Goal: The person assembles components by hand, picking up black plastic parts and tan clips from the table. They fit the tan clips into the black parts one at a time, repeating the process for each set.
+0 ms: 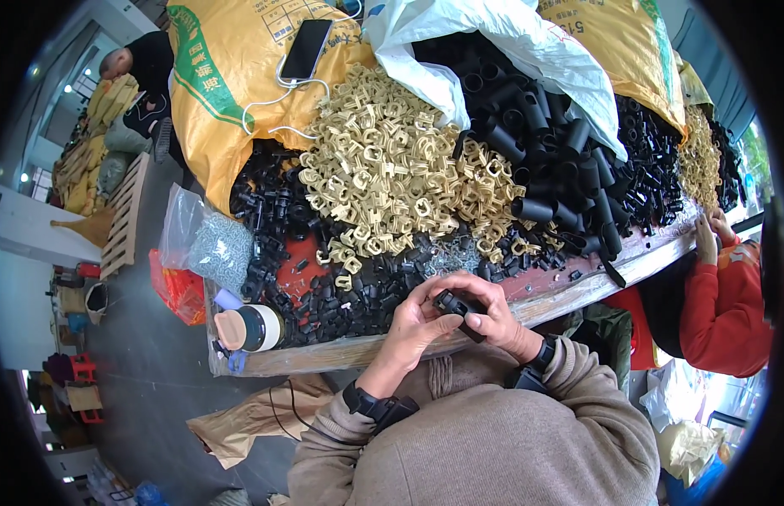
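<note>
On the large yellow woven-plastic sack ahead of me to the left, I see a broad green band carrying a slanting line of big, pale characters. Higher on the same sack, I find a dark-lined printed grid with lettering too small for me to make out, and larger dark characters beside the black rectangular smartphone. To my right, the second yellow plastic sack, striped green, bears dark lettering and digits, plus a small reddish mark near it, too blurred for me to read
</note>
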A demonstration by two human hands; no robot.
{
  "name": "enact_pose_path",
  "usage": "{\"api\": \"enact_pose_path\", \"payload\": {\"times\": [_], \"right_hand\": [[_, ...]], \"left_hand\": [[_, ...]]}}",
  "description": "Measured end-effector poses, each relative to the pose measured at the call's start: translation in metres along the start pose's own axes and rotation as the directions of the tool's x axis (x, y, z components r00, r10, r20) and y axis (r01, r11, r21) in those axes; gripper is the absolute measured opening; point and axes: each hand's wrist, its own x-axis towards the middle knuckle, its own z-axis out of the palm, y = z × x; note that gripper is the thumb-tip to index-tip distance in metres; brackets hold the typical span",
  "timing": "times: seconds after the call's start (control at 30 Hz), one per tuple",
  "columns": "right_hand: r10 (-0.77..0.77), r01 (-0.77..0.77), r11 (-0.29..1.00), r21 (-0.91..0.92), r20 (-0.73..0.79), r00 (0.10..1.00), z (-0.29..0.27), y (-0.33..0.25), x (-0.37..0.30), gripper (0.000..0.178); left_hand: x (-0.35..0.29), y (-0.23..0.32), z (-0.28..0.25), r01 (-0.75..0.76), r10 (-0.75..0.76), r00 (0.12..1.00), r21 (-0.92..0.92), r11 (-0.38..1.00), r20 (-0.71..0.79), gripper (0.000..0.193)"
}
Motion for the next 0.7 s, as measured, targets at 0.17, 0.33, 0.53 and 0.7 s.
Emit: {"api": "enact_pose_path", "payload": {"times": [0.17,0.33,0.53,0.7], "right_hand": [[0.009,-0.010,1.000,0.019,0.012,1.000,0.003,-0.008,0.000,0.052],[0.067,-0.077,0.990,0.116,0.089,0.994,0.014,-0.012,0.003,0.047],[0.097,-0.121,0.988,0.098,0.219,0.971,0.015,-0.014,0.006,0.039],[0.055,-0.080,0.993,0.088,0.254,0.966,0.016,-0.013,0.006,0.038]], "left_hand": [[0.000,0.006,-0.003,-0.102,0.104,0.989,0.019,0.995,-0.106,0.059],[0.017,0.017,-0.001,-0.223,0.210,0.964,-0.065,0.973,-0.163,0.058],[0.023,0.014,0.011,-0.215,0.215,0.977,-0.072,0.974,-0.016,0.054],[0.017,0.009,0.016,-0.211,0.210,0.978,-0.058,0.976,-0.014,0.050]]}}
